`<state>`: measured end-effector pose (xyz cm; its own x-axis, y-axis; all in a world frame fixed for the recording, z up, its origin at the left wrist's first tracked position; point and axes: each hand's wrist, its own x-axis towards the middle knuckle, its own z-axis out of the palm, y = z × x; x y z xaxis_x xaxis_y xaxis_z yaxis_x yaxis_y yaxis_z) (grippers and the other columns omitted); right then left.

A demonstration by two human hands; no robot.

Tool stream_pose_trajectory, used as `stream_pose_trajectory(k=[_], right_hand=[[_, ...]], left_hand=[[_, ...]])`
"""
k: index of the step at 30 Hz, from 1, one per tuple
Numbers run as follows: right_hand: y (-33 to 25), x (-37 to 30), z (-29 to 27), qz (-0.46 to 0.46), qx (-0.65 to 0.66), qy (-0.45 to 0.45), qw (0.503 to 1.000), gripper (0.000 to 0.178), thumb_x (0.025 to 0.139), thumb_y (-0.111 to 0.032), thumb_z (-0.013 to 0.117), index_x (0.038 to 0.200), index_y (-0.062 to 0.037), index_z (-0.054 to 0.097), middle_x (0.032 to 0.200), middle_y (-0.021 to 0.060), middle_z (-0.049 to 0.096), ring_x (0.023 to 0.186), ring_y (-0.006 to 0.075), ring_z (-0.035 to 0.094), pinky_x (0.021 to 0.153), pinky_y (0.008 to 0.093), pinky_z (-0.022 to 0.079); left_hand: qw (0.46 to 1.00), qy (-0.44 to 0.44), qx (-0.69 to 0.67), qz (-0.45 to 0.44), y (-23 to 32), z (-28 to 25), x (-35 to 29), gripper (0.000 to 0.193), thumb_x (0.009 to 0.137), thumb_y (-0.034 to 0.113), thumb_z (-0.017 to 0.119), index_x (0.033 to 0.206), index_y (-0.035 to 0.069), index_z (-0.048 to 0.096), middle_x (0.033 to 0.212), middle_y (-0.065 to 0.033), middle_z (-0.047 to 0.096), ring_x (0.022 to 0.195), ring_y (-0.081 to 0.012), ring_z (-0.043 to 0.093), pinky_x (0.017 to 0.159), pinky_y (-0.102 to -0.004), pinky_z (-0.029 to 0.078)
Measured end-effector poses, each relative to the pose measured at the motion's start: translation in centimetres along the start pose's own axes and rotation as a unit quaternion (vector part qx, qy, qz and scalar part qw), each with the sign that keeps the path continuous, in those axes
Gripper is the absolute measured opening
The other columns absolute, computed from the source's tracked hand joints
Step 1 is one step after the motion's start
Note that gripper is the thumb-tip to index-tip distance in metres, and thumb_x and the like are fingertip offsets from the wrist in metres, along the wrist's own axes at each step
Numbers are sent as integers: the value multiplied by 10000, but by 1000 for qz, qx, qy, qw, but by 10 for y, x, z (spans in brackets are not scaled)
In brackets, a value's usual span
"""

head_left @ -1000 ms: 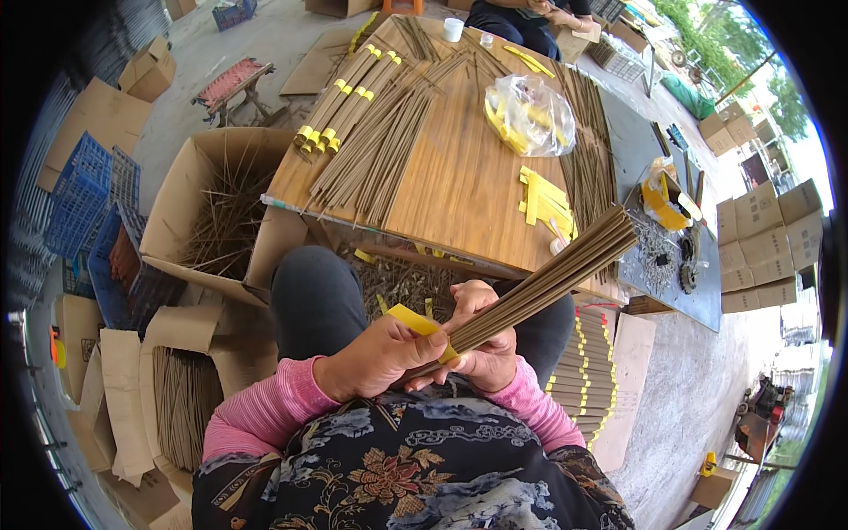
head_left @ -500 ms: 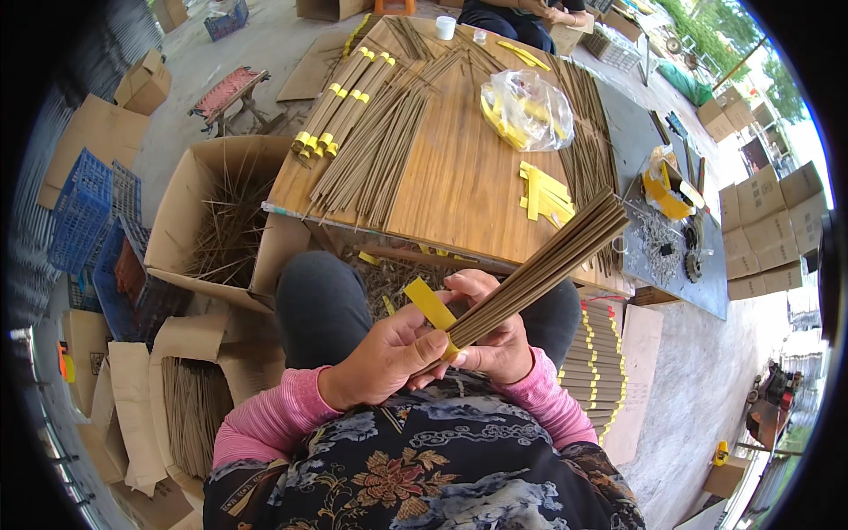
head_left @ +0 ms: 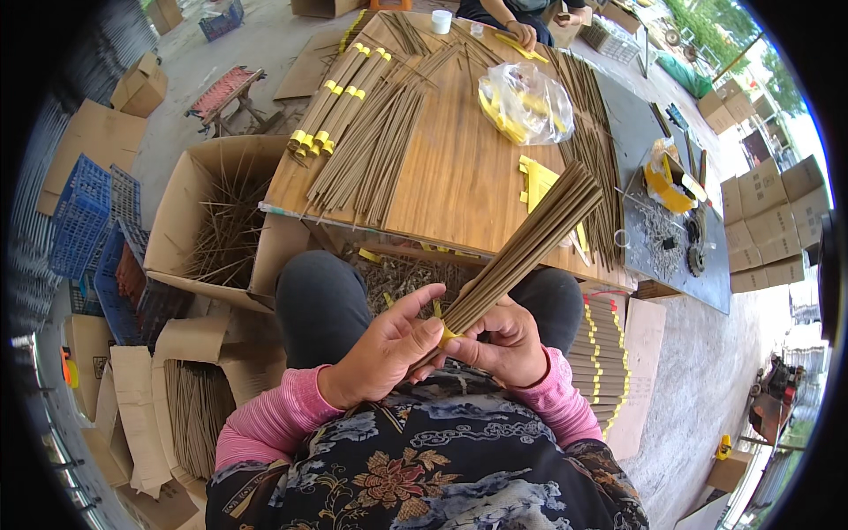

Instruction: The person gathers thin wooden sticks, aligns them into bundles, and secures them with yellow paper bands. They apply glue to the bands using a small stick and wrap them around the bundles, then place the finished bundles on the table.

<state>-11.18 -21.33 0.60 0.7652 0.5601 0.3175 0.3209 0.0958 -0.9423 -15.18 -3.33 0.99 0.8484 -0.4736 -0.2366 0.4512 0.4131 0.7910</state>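
Observation:
A bundle of thin brown incense sticks point(head_left: 530, 247) slants up to the right above my lap. Near its lower end a yellow paper strip point(head_left: 449, 337) goes around it. My left hand point(head_left: 380, 353) grips the lower end, its thumb pressed by the strip and its index finger stretched out. From the other side my right hand point(head_left: 505, 343) closes on the bundle, thumb against the strip and fingers curled behind. The strip's far side is hidden by the sticks and fingers.
On the wooden table point(head_left: 459, 185) lie loose sticks point(head_left: 375, 155), yellow-banded bundles point(head_left: 336, 106), yellow strips point(head_left: 536, 181) and a plastic bag point(head_left: 527, 102). A carton of sticks point(head_left: 212, 216) stands left. Across the table, a person's hand point(head_left: 521, 34) touches yellow strips.
The strip's loose yellow end, which stuck out above my left hand, now lies around the bundle. The bundle's top has swung left. The other person's hand has come onto the table.

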Motion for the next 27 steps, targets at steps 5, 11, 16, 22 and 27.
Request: stream_pose_trajectory(k=[5, 11, 16, 22, 27], right_hand=[[-2, 2, 0, 6, 17, -4, 1000, 131, 735, -50, 681, 647, -49, 584, 810, 47, 576, 776, 162, 507, 700, 300, 392], [-2, 3, -1, -2, 22, -2, 1000, 138, 732, -37, 680, 648, -53, 571, 795, 39, 565, 766, 162, 503, 689, 295, 394], [-3, 4, -3, 4, 40, -16, 999, 147, 734, -33, 675, 647, -56, 559, 777, 33, 555, 746, 157, 494, 682, 291, 392], [0, 4, -5, 10, 65, -35, 997, 136, 740, -34, 667, 652, -61, 566, 771, 26, 565, 732, 154, 482, 681, 291, 387], [1, 4, -9, 23, 61, -52, 996, 115, 741, -46, 671, 665, -62, 586, 823, 30, 591, 787, 164, 490, 726, 311, 386]], left_hand=[[1000, -9, 0, -7, 0, -2, 0, 549, 924, 270, 436, 1333, 11, 177, 763, -53, 535, 554, -65, 457, 474, -183, 371], [1000, -26, -8, -9, -3, -4, 0, 503, 923, 276, 426, 1322, 43, 227, 881, -50, 524, 643, -85, 493, 491, -186, 407], [1000, -27, 7, -11, -1, -2, 0, 496, 923, 275, 427, 1317, 41, 237, 897, -51, 524, 651, -88, 497, 493, -184, 406], [999, -36, 6, -7, -1, -3, 2, 485, 923, 273, 428, 1307, 36, 251, 893, -49, 526, 662, -91, 504, 495, -183, 404], [1000, -21, 0, -7, 0, 0, 1, 477, 922, 269, 430, 1300, 34, 257, 866, -50, 526, 655, -91, 501, 490, -187, 404]])
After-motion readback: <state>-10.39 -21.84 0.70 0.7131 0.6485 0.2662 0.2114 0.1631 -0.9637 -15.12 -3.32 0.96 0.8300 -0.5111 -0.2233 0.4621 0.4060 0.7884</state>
